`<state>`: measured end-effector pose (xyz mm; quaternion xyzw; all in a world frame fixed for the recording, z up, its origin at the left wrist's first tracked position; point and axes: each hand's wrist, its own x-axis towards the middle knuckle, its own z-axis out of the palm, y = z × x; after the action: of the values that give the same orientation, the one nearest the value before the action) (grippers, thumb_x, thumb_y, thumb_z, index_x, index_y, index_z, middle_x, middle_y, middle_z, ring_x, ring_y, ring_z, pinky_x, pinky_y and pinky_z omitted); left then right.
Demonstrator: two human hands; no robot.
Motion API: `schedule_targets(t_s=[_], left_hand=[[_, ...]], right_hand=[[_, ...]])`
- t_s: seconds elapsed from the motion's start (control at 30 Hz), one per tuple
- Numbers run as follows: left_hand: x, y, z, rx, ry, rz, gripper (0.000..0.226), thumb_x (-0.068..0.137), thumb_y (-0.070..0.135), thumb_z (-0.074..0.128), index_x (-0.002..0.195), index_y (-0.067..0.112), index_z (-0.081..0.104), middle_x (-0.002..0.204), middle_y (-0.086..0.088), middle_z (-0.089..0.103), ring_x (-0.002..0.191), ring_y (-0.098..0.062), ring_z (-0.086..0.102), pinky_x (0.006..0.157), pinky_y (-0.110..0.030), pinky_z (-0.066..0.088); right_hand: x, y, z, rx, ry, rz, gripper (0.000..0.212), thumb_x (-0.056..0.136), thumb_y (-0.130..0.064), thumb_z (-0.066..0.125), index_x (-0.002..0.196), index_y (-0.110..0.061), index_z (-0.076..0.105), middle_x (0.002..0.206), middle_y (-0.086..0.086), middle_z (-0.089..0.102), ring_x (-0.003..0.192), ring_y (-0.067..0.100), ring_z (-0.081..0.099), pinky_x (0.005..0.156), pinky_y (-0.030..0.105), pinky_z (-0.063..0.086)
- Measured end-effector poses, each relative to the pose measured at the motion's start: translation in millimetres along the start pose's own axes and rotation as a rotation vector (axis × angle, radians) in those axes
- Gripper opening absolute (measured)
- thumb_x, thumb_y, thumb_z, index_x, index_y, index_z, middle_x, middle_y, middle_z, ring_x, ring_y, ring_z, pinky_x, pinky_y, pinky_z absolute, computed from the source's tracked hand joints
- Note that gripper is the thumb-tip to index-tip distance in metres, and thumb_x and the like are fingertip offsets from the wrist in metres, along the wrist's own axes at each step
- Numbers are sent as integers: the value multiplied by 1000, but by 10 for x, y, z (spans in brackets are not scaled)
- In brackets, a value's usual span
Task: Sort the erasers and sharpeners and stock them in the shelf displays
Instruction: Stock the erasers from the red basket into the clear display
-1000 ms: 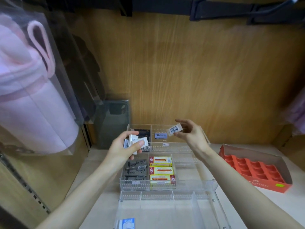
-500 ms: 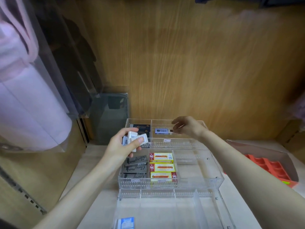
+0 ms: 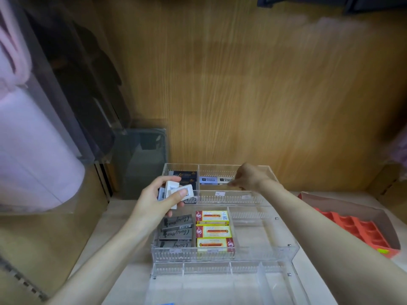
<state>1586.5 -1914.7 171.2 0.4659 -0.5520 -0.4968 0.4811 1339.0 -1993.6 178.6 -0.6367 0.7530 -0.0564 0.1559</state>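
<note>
The left hand (image 3: 154, 202) clutches a small stack of white wrapped erasers (image 3: 176, 191), while the right hand (image 3: 250, 176), fingers pinched narrow, reaches into the clear acrylic tiered display's (image 3: 220, 254) back row.

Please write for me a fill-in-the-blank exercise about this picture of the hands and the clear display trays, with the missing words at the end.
1. The left hand holds a small stack of ____ erasers.
2. The right hand reaches into the ____ tier of the clear display.
3. The yellow boxes lie directly right of the ____ packs.
4. The orange tray sits to the ____ of the display.

Missing words: white; back; grey; right
</note>
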Motion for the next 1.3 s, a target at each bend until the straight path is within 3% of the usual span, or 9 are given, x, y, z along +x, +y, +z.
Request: schedule_targets(t_s=[0.17,0.33,0.43,0.5,0.63,0.8,0.97,1.13,1.3], left_hand=[[0,-36,-37,-5,2,-1,24,83,13,68,104,22,61,92,-4,69,64,-6,65,47,-18,47],[-53,-32,-14,-100,2,-39,23,82,14,68,104,18,62,88,-4,69,63,-9,64,45,-18,44],[-155,16,1,-172,-28,-86,29,74,24,70,102,16,65,82,0,70,64,-11,63,45,-19,42],[-244,58,9,-203,-44,-112,33,72,30,69,100,13,65,81,-2,66,61,-12,60,42,-18,39],[-455,181,46,-200,-117,-99,38,77,34,64,105,8,61,73,-4,59,55,-10,54,40,-16,35],[-646,329,64,-155,-118,-82,23,85,29,62,100,12,60,76,-2,61,53,-6,55,41,-16,34],[-728,415,-19,-164,-149,-185,47,75,52,63,105,15,64,79,1,63,57,-8,49,42,-19,32],[-738,431,-120,-92,-210,-102,26,79,9,72,102,13,61,69,0,56,52,-9,45,39,-19,30],[-699,412,-84,-6,-181,-36,25,79,7,73,99,17,62,75,3,64,50,-6,45,40,-18,33]], right_hand=[[97,-69,37,110,-6,-3,31,82,-34,72,70,-7,62,59,3,60,56,15,54,63,26,43],[36,-88,-8,24,11,12,38,83,-37,70,65,-11,50,68,5,56,66,21,54,61,26,39],[-279,-166,-124,-43,249,-73,22,91,-31,59,92,-9,62,92,10,64,83,28,60,65,29,42],[-639,-262,-119,166,396,-227,22,93,-23,53,110,-12,63,101,5,67,88,21,62,66,22,44],[-1391,-517,63,746,85,-428,18,89,-15,62,105,-20,64,97,-8,65,79,5,59,70,17,47],[-1827,-675,127,1102,-59,-348,15,85,-3,65,93,-15,60,87,15,66,63,7,59,47,12,42],[-1886,-668,96,1153,116,-437,29,76,17,62,77,-11,55,74,2,58,60,6,54,57,17,45],[-1918,-597,118,1203,73,-535,34,77,26,53,85,-7,58,97,5,59,79,4,60,69,15,46],[-1888,-506,187,1108,78,-541,35,82,11,62,100,-18,55,107,8,62,87,12,62,71,21,50]])
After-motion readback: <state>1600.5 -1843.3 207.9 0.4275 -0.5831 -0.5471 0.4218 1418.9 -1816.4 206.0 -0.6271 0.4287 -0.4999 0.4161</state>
